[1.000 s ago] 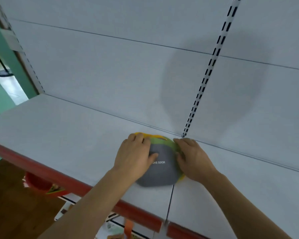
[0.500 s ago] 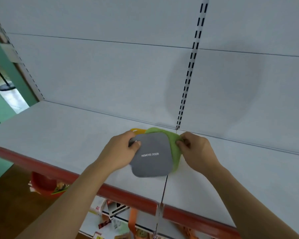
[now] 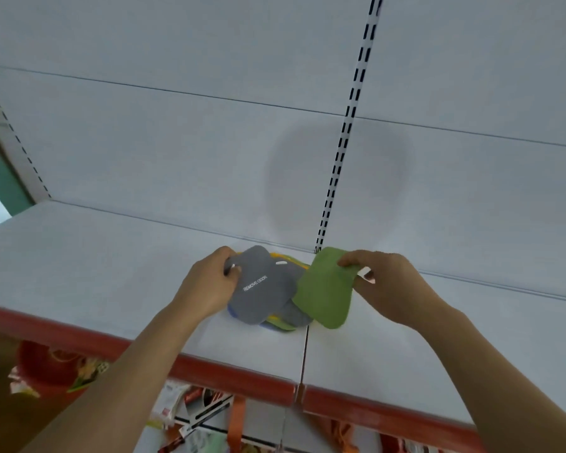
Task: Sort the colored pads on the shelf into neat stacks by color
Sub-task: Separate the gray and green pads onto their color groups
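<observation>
Left side of shelf [image 3: 79, 273]: bare white board, red front lip. Left hand [image 3: 206, 286] pinches the top-left corner of the grey pad [image 3: 258, 286], thumb and fingers clamped on its edge; the pad has white "REMOVE ODOR" print and is lifted at that corner. Under it sits the mixed pile [image 3: 285, 318], near the shelf's front half, right at the seam between two boards: another grey pad, plus yellow, green and blue edges poking out, count unclear. Just right of the pile, the green pad [image 3: 324, 289] hangs from the right hand [image 3: 389, 286], which pinches its top-right corner; the pad's lower part droops toward the shelf and overlaps the pile's right edge.

Handling guess: the pads look thin, soft and very light, since both flex from a single corner pinch. Probably felt-like, so not slippery and not fragile, but they'll flop and skew when stacked. Best hold is a corner or edge pinch, then lay flat and square up with the fingers. Neighbours may cling and lift together.
</observation>
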Demonstrator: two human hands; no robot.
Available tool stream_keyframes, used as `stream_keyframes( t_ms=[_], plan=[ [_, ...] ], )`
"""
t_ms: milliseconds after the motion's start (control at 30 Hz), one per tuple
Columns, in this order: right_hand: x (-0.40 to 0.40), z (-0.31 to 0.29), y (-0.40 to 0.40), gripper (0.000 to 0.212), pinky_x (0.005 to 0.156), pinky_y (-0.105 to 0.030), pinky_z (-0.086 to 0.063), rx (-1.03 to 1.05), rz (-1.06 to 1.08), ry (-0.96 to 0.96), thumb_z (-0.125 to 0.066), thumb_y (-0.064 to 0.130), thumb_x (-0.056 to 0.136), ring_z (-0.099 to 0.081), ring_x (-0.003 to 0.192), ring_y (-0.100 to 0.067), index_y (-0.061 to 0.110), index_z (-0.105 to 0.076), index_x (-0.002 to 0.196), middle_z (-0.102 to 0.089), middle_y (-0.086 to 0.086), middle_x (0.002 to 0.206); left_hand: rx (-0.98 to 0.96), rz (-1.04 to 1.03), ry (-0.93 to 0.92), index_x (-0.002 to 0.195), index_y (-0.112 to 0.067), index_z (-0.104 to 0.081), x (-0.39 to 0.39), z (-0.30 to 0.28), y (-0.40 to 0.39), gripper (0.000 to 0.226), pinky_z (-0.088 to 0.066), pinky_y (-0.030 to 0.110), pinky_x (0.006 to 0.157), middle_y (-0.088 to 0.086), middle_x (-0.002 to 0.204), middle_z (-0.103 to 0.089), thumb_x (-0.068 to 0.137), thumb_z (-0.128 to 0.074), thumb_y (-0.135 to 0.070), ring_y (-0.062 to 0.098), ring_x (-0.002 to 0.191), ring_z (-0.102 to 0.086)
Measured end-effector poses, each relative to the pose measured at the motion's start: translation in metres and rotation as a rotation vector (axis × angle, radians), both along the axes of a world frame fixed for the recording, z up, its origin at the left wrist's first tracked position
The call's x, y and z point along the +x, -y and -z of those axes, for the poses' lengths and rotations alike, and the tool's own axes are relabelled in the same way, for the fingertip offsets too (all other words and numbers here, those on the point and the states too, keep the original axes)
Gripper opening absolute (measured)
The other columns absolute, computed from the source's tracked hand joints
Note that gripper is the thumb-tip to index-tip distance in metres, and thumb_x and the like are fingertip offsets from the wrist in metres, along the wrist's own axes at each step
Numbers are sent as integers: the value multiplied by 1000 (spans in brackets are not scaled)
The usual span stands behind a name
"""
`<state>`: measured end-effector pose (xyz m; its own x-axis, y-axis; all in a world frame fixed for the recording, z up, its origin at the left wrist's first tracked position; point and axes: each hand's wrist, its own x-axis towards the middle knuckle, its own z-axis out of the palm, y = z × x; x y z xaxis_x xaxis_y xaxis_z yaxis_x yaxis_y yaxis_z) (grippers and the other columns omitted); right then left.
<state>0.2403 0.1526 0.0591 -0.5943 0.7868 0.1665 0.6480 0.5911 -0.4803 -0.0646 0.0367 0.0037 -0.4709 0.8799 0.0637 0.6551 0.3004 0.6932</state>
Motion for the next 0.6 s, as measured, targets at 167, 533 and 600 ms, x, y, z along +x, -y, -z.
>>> stream_keyframes(
  t_ms=[167,533,600],
  plan=[
    [-7,-26,1,9,87,-28,-47,141,-12,-184,-78,27,89,-58,104,-14,30,-75,97,-61,10,111,42,63,79,102,-27,-63,-2,-8,-4,8,-51,33,73,-5,96,-70,103,-55,-24,16,89,-65],
    [-18,39,-27,13,65,-51,-66,-505,365,-228,-62,11,88,-77,75,-31,20,-70,93,-76,-12,88,-14,21,395,94,-20,-65,-7,2,-8,12,-64,53,80,8,95,-72,101,-60,-28,31,90,-72],
    [-13,53,-30,13,68,-46,-65,-426,369,-27,-61,13,81,-74,68,-27,23,-70,81,-74,-5,75,-31,16,364,95,-17,-65,-9,2,-11,16,-65,52,77,10,94,-71,104,-56,-27,32,89,-72]
  ],
)
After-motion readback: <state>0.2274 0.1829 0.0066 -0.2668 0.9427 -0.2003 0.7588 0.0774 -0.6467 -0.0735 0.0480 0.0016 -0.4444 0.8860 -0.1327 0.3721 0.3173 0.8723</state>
